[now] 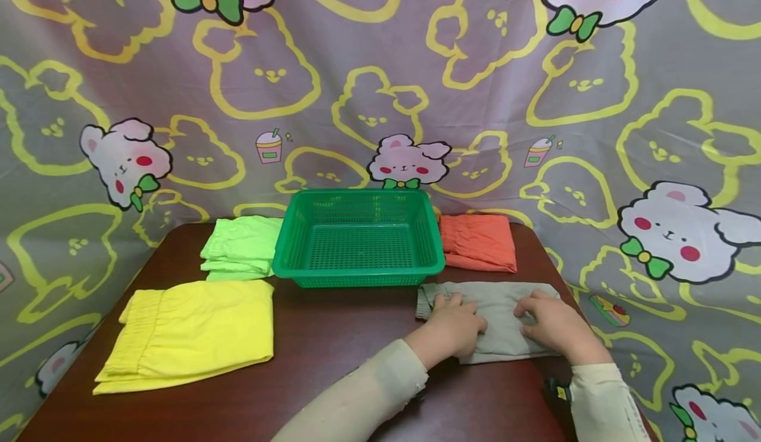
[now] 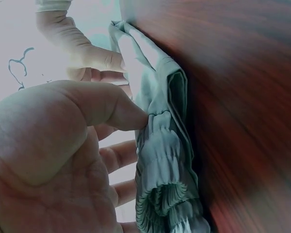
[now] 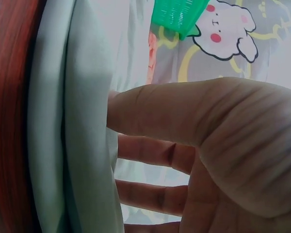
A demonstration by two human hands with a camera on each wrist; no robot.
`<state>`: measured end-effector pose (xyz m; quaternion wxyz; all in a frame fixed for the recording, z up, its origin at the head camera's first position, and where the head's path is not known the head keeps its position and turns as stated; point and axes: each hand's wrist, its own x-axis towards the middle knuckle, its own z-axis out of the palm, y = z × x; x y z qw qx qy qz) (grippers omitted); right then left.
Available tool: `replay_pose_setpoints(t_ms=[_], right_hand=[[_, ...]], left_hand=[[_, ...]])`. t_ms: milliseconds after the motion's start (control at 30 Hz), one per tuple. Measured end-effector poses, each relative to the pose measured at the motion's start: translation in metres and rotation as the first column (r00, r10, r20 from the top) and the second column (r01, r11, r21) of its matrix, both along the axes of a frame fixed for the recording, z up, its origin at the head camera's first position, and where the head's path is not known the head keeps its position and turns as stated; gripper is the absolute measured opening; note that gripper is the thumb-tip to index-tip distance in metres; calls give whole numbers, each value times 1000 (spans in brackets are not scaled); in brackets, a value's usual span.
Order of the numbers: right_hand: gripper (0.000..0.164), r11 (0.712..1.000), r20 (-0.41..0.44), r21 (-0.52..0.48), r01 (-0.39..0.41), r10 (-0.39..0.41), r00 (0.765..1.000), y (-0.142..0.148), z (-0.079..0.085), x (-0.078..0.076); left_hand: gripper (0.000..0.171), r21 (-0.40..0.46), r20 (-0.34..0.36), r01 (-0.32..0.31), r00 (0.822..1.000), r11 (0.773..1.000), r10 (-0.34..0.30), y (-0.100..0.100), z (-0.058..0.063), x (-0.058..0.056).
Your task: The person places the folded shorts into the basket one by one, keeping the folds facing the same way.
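Folded grey pants with a gathered elastic waistband lie flat at the right front of the table. My left hand rests on them beside the waistband, thumb and fingertips touching the cloth from above. On the far right part of the same pants, my right hand touches the top layer with its thumb and spread fingers. The folded layers show stacked on the tabletop in the right wrist view. Neither hand has cloth gathered between thumb and fingers.
A green plastic basket stands at the back middle. Folded lime-green pants are left of it, folded orange pants right of it. Folded yellow pants lie at the left front. A patterned cloth hangs behind the table.
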<state>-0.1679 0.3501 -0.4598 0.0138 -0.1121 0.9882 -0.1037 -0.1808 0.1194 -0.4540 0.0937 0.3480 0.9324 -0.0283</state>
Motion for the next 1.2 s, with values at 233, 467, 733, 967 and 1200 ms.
replay_pose_setpoints(t_ms=[233, 467, 733, 967, 1200], right_hand=[[22, 1000, 1, 18, -10, 10, 1000, -6, 2, 1], [21, 999, -8, 36, -4, 5, 1000, -9, -2, 1], [22, 999, -28, 38, -31, 32, 999, -12, -1, -1], [22, 998, -57, 35, -53, 55, 997, -19, 0, 2], [20, 996, -82, 45, -76, 80, 993, -26, 0, 3]], left_hand=[[42, -18, -14, 4, 1000, 1000, -4, -7, 3, 3], [44, -30, -24, -1, 1000, 1000, 0, -6, 3, 5], [46, -36, -46, -13, 999, 999, 11, -9, 2, 5], [42, -23, -42, -12, 999, 1000, 11, -17, 4, 4], [42, -21, -62, -4, 998, 1000, 3, -24, 2, 4]])
